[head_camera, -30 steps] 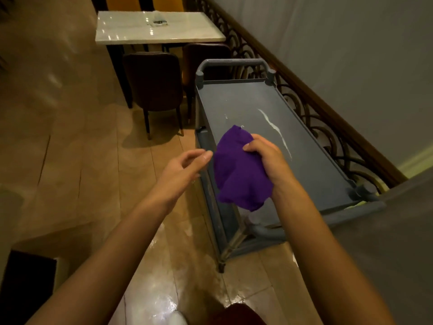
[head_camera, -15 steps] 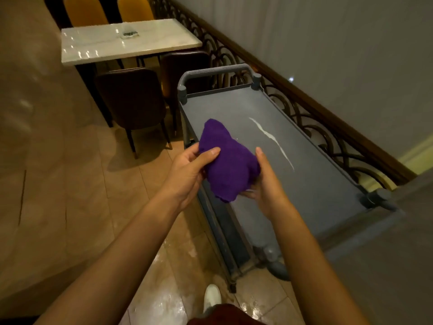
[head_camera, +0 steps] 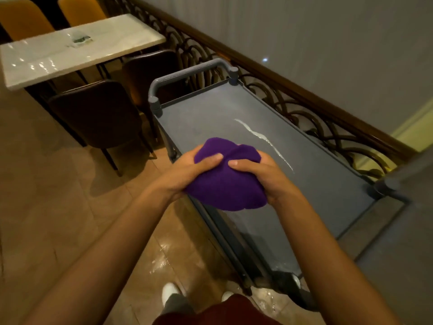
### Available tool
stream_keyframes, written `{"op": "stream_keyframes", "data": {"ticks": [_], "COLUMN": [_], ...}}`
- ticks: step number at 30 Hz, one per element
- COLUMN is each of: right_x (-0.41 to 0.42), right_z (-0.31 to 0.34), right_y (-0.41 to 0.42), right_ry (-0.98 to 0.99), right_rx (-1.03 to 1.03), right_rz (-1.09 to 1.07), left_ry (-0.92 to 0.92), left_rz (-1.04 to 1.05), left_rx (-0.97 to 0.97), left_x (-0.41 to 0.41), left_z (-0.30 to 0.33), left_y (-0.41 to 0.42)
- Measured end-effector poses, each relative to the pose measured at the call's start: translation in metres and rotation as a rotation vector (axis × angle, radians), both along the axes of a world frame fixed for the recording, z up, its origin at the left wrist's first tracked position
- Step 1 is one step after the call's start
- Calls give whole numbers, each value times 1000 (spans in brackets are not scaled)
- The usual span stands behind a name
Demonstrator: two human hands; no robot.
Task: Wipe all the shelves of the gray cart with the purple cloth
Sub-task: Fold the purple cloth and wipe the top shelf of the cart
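The gray cart stands in front of me, its top shelf running away to the upper left toward a rounded handle. A thin white streak lies on the top shelf. The purple cloth is bunched into a ball and held above the cart's near left edge. My left hand grips it from the left and my right hand from the right, thumbs on top. The lower shelves are mostly hidden under the top one.
A white marble table with brown chairs and yellow chairs stands beyond the cart at upper left. A dark ornate railing runs close along the cart's right side. The tiled floor on the left shows wet spots near my feet.
My left hand came in and took hold of the cloth alongside the right. Both hands have bunched it into a ball. The view has shifted closer over the cart.
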State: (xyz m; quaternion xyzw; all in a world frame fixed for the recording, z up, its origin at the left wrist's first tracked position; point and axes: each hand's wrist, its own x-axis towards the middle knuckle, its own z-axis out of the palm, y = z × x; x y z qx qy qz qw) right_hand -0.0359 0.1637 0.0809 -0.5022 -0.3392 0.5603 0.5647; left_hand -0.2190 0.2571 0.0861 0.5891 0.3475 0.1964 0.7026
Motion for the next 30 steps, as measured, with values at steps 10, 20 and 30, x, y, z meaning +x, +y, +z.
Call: {"op": "stream_keyframes", "data": {"ticks": [10, 20, 30], "right_x": [-21, -87, -61], "right_z": [-10, -40, -51], "right_y": [65, 57, 66], "right_ry": [-158, -85, -249], "right_rx": [-300, -17, -381], "right_rz": [-649, -1012, -1397], "left_ry": [41, -206, -208], "left_rz": [-308, -470, -378], "left_rx": [164, -303, -101], "left_x": [40, 53, 94], "left_z": [-30, -28, -26], "left_y": [76, 121, 152]}}
